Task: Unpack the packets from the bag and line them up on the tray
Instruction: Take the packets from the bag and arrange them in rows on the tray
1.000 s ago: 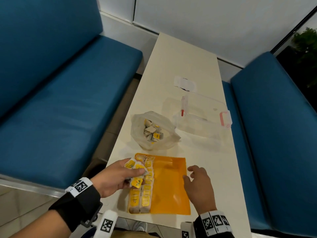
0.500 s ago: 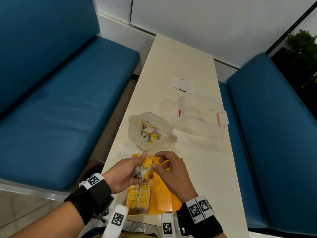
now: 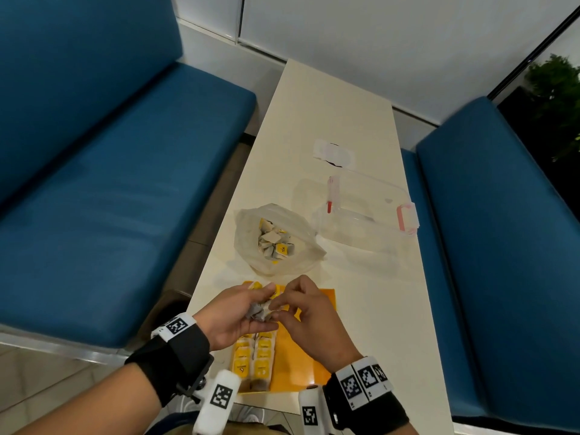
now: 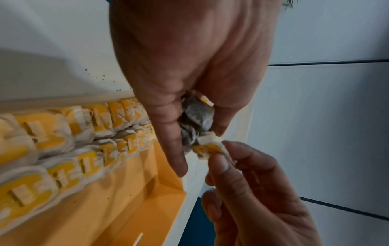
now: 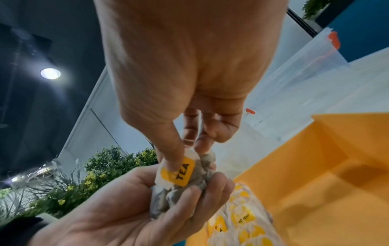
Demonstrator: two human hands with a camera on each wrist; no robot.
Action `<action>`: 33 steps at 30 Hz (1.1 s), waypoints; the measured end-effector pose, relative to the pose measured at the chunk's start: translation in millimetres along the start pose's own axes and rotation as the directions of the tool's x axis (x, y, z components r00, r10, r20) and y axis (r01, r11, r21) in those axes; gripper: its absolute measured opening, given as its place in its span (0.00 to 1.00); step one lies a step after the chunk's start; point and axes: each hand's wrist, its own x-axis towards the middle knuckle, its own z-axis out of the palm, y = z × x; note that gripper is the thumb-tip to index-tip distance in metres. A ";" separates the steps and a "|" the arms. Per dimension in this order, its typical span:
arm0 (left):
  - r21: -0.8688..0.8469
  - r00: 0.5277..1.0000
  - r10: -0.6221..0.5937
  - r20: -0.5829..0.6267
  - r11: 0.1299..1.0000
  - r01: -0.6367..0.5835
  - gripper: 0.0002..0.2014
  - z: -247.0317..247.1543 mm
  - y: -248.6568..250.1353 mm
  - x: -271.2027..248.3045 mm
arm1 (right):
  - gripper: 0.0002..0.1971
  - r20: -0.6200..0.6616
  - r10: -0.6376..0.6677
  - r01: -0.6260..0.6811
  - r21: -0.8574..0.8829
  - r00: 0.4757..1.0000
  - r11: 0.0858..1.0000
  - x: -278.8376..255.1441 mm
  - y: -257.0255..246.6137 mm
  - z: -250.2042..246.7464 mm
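The left hand (image 3: 233, 315) is cupped palm-up with its fingers curled round a small clutch of grey tea packets (image 5: 179, 198), and the right hand (image 3: 309, 321), meeting it fingertip to fingertip, has thumb and forefinger pinched on the yellow "TEA" label of the topmost packet (image 5: 179, 171), its other fingers loosely bent and free of anything. Both hands hang just above the far end of the orange tray (image 3: 309, 365), which lies directly beneath them on the table (image 3: 332, 114); under the left palm two neat rows of laid packets (image 3: 255, 359) run back toward the wrists along the tray's left side, while the floor of the tray below the right hand is bare. Beyond the fingertips sits the open plastic bag (image 3: 276, 237) with more packets inside, and past the right hand a clear lidded box (image 3: 370, 211) (not part of this job, it seems). The step in hand looks like singling out one packet from the bunch. The next move, I judge, calls for drawing it clear without dragging its neighbours or their strings along, then setting it label-up at the head of a row or beside the rows, square with the others; the bag's remaining contents suggest the task is well short of done.
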 end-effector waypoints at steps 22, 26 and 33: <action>-0.019 0.995 0.073 -0.065 0.997 -0.074 0.15 -23.5 12.0 -9.7 | 0.05 -0.055 0.179 -0.186 -0.356 0.982 0.916 14.9 25.8 -21.6; 0.002 0.994 0.083 -0.078 0.997 -0.083 0.15 -23.9 11.2 -10.3 | 0.07 -0.037 0.222 -0.217 -0.411 0.974 0.885 23.2 42.3 -5.1; 0.008 0.993 0.079 -0.084 0.997 -0.079 0.15 -25.7 10.1 -8.6 | 0.11 -0.022 0.281 -0.244 -0.561 0.960 0.791 34.5 46.5 9.2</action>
